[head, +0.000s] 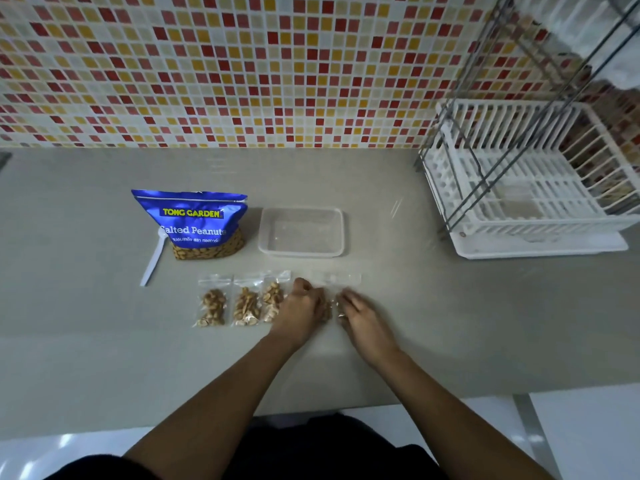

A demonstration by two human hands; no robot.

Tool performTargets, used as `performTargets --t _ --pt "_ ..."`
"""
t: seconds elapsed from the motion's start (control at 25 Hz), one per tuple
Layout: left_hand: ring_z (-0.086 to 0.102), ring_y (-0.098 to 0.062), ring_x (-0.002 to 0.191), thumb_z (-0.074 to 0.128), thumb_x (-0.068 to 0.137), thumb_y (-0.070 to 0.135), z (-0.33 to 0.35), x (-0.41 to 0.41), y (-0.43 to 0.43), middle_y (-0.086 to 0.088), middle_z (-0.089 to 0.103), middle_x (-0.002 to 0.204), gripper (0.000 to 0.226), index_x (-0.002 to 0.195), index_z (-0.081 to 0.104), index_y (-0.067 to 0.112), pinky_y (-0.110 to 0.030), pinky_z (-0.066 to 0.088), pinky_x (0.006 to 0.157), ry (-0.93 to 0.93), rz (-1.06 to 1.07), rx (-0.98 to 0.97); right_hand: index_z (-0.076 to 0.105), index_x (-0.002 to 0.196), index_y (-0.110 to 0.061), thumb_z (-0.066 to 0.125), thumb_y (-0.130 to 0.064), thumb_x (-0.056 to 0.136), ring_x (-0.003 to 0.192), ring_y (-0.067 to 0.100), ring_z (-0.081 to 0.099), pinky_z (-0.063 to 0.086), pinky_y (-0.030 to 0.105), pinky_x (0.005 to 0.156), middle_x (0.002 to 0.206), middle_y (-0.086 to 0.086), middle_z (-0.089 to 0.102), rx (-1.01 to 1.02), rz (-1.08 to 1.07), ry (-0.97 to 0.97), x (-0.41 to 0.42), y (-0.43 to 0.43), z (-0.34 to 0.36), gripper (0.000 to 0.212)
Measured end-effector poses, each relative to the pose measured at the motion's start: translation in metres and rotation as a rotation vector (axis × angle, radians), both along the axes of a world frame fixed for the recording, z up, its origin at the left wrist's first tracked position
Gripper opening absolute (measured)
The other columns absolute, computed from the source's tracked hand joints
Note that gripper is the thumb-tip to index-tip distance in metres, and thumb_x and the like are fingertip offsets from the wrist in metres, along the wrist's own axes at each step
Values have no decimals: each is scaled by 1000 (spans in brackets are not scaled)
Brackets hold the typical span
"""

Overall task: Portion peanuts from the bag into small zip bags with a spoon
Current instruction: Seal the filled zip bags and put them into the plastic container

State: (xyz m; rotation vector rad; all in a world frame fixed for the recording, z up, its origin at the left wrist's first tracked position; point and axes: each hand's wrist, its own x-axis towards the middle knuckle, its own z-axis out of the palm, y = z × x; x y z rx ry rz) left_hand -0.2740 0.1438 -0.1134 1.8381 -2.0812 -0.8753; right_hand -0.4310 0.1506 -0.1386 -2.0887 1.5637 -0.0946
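Holding peanuts (212, 306): three zip bags (246, 304), blue bag (194, 221).

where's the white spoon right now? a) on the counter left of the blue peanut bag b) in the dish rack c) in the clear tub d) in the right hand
a: the white spoon lies flat on the counter, just left of the blue peanut bag
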Motion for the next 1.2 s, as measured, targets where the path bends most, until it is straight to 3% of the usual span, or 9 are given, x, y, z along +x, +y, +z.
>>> performTargets --t 0.24,0.48,0.6,0.68,0.76,0.84,0.96,1.04,1.2 --pt "57 -37 100 54 91 25 -2 -23 0 -18 39 124 38 126 52 8 -35 42 95 -14 -45 90 37 140 -7 45 -18 96 139 26 30 24 31 115 153 10 27 -7 -21 8 -27 0 6 46" --pt "57 -40 97 49 94 22 4 6 5 -21 44 120 36 127 50 7 -41 47 86 -153 -30 -132 57 123 -7 54 -14 88 117 33 53 40 36 103 127 14 57 -252 -19 -35 -11 -5 17 36" --pt "60 -45 86 55 86 6 6 36 2 -28 56 105 26 109 60 -4 -44 51 74 -221 72 -200 59 119 -11 48 -16 93 108 31 58 46 37 91 119 11 59 -186 6 -107 26 -14 22 30" --pt "63 -41 76 59 76 3 6 51 4 -23 62 89 17 90 66 -2 -39 53 66 -294 78 -191 60 119 -9 47 -18 93 106 31 59 43 35 89 116 13 61 -146 -9 -147 55 -19 20 29" --pt "64 -30 68 63 64 5 7 67 8 -12 65 75 14 77 67 5 -28 52 61 -371 54 -213 58 119 -5 50 -20 92 109 32 57 40 33 92 116 17 62 -71 -142 -181 83 -25 16 32" --pt "63 -26 63 72 56 5 4 80 13 -8 64 68 16 71 67 9 -27 51 60 -408 -2 -253 61 113 -3 55 -26 90 108 32 58 41 32 91 112 18 65 19 -325 -228 104 -32 10 33" --pt "58 -28 73 55 73 10 -22 97 17 -6 64 75 14 81 67 11 -36 45 69 -517 -86 -214 63 106 -6 62 -35 85 101 29 62 45 31 89 106 13 68 147 -586 -365 123 -40 4 35" --pt "57 -30 78 43 80 12 -31 101 16 -9 64 82 23 88 65 11 -38 41 73 -490 -71 -177 64 102 -8 64 -33 85 98 27 64 46 30 87 104 11 70 201 -679 -440 128 -42 2 30" --pt "59 -35 69 44 78 13 -19 100 14 -13 64 73 21 75 64 7 -37 48 65 -370 -5 -238 60 93 -11 61 -26 88 92 27 63 45 32 83 96 10 68 173 -711 -502 126 -39 -2 16"
